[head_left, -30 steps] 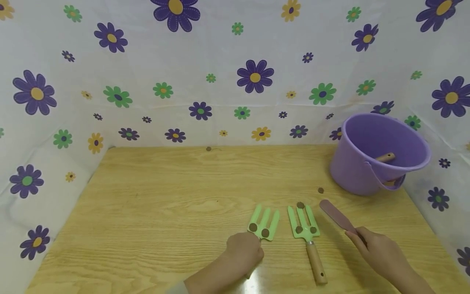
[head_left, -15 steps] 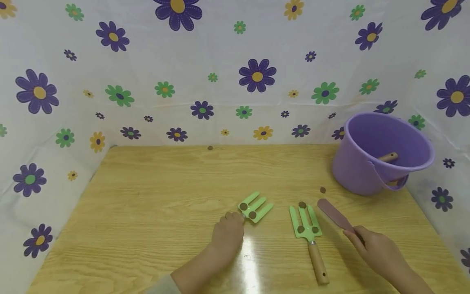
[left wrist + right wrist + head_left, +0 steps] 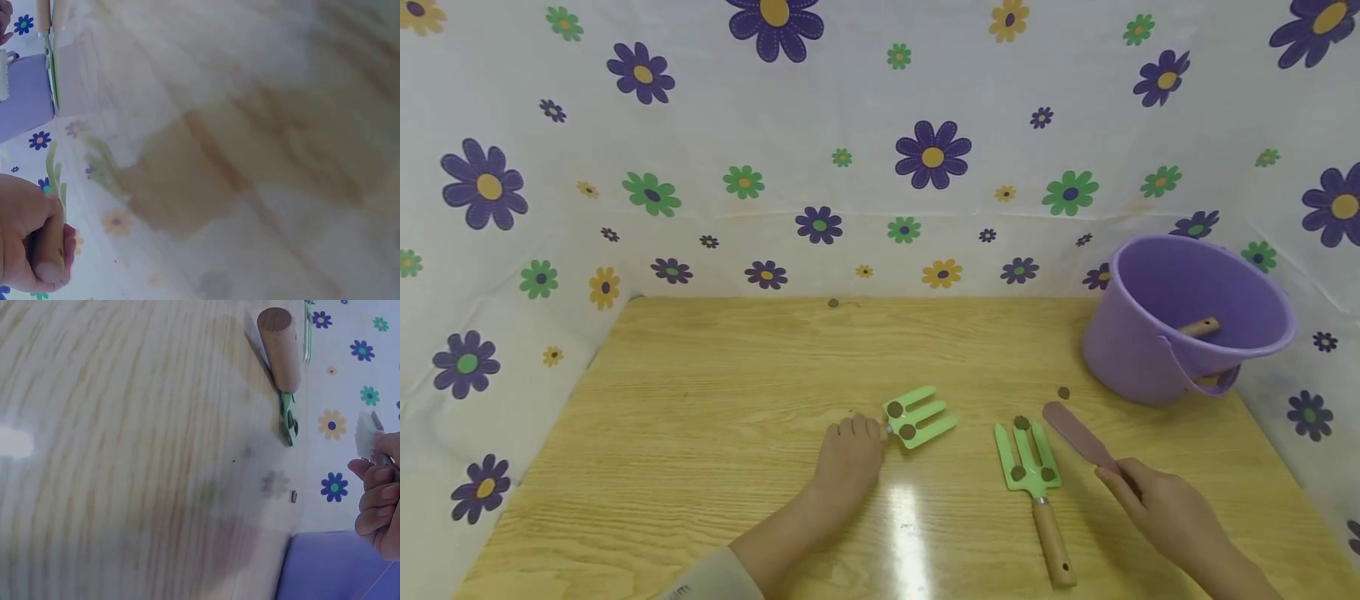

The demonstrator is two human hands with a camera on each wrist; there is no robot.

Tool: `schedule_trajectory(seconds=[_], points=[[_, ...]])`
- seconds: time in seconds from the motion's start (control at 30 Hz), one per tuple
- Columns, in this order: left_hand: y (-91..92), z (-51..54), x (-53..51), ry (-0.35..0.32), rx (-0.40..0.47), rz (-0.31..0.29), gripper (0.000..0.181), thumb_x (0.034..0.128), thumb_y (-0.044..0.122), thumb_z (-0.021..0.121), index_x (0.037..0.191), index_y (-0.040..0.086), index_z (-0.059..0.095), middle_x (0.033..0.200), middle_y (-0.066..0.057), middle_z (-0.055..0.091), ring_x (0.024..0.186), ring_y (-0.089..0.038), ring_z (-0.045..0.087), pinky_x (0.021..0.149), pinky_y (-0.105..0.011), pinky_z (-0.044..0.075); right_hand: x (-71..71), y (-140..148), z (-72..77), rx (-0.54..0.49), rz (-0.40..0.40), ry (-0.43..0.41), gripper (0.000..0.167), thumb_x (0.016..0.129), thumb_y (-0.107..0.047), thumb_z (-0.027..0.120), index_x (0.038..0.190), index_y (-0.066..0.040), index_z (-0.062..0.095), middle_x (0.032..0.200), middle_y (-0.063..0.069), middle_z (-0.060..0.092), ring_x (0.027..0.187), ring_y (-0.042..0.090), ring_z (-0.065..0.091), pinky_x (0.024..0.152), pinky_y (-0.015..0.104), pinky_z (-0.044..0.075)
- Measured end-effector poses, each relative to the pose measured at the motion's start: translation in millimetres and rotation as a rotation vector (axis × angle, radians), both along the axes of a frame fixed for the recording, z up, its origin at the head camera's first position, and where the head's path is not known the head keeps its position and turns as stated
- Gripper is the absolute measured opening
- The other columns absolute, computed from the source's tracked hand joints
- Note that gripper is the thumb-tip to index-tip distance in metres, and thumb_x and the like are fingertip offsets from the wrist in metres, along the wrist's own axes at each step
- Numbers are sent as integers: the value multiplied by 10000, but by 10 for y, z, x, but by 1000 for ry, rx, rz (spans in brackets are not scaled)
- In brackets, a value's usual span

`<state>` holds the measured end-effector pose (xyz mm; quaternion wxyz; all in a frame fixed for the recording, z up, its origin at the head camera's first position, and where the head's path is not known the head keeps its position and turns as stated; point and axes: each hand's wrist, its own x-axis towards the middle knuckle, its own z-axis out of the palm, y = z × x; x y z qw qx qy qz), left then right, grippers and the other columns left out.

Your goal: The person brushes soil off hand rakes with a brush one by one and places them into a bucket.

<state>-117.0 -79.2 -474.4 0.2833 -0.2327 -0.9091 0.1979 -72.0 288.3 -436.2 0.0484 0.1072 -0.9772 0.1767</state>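
Observation:
My left hand (image 3: 850, 454) grips the wooden handle (image 3: 49, 253) of a green three-tined hand fork (image 3: 917, 417), its tines pointing right and two brown spots at their base. A second green hand fork (image 3: 1028, 462) with a wooden handle lies on the table between my hands, with three brown spots on it. In my right hand (image 3: 1172, 508) is a mauve-backed brush (image 3: 1078, 435), held above the table right of that fork; its white bristles (image 3: 365, 434) show in the right wrist view.
A purple bucket (image 3: 1123, 346) stands tilted at the back right, with a wooden handle (image 3: 1201, 327) inside. Small brown bits lie on the wooden table (image 3: 715, 375), one near the bucket (image 3: 1063, 392) and another at the back edge. Flower-printed cloth (image 3: 850, 108) encloses the back and sides.
My left hand has moved left and away from me with its hand fork, turning the tines from forward to rightward. My right hand and brush have hardly moved.

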Motion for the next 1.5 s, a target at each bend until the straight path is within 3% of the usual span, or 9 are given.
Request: schedule_trajectory(seconds=[0.1, 0.3, 0.4, 0.53, 0.6, 0.83, 1.03, 1.2, 1.5], points=[[-24, 48, -15, -33, -19, -33, 359, 975, 71, 193, 760, 81, 479, 631, 10, 367, 571, -105, 202, 454, -157, 288, -4, -40, 41, -3, 0, -34, 258, 970, -280, 545, 836, -72, 616, 560, -80, 389, 486, 56, 367, 446, 225, 332], [-74, 74, -32, -70, -80, -134, 165, 906, 201, 587, 898, 47, 527, 715, 0, 435, 599, -79, 337, 477, -152, 299, -43, -97, 80, 1, 15, 2, 259, 968, -277, 549, 789, -91, 577, 551, -84, 369, 469, 40, 335, 434, 213, 308], [-82, 94, -33, -33, -67, -168, 175, 984, 161, 448, 933, 18, 536, 733, -11, 463, 608, -80, 386, 485, -154, 335, -71, -142, 96, -1, 14, 8, 263, 968, -288, 547, 809, -83, 591, 552, -81, 377, 475, 51, 346, 438, 221, 309], [-68, 162, -42, 83, 24, -216, 437, 1038, 127, 145, 910, 3, 543, 705, -22, 477, 574, -82, 386, 467, -154, 318, -129, -220, 129, -22, 24, 33, 260, 964, -270, 555, 800, -72, 593, 547, -81, 382, 472, 53, 353, 437, 219, 317], [-66, 190, -48, 117, 59, -230, 439, 1039, 193, 175, 887, 5, 542, 687, -21, 469, 559, -81, 364, 459, -154, 287, -160, -264, 161, -32, 36, 43, 262, 966, -265, 553, 822, -53, 612, 552, -84, 399, 478, 47, 363, 437, 221, 329], [-67, 224, -73, 95, 81, -212, 348, 882, 363, 557, 899, 15, 555, 683, -14, 479, 557, -77, 363, 457, -162, 262, -322, -452, 378, -24, 55, 22, 298, 981, -299, 522, 844, -46, 600, 557, -64, 417, 465, 64, 369, 423, 221, 331], [20, 286, -59, 118, 177, -179, 349, 855, 354, 567, 906, 9, 583, 686, -26, 521, 550, -97, 445, 449, -170, 351, -426, -661, 562, -12, 93, 43, 346, 975, -342, 523, 949, -20, 647, 675, 51, 583, 517, 98, 427, 462, 246, 351], [121, 342, -30, 143, 220, -126, 345, 829, 349, 665, 872, 14, 592, 668, -28, 540, 529, -95, 468, 444, -173, 392, -455, -801, 574, -26, 161, 143, 229, 943, -270, 591, 836, -69, 612, 570, -63, 450, 481, 45, 364, 438, 200, 316], [229, 436, 0, 140, 235, -69, 403, 759, 392, 769, 837, 41, 587, 633, 6, 501, 506, -71, 388, 437, -156, 338, -462, -980, 558, -40, 218, 243, 199, 897, -229, 654, 796, -61, 623, 552, -99, 436, 452, -15, 331, 408, 158, 298]])
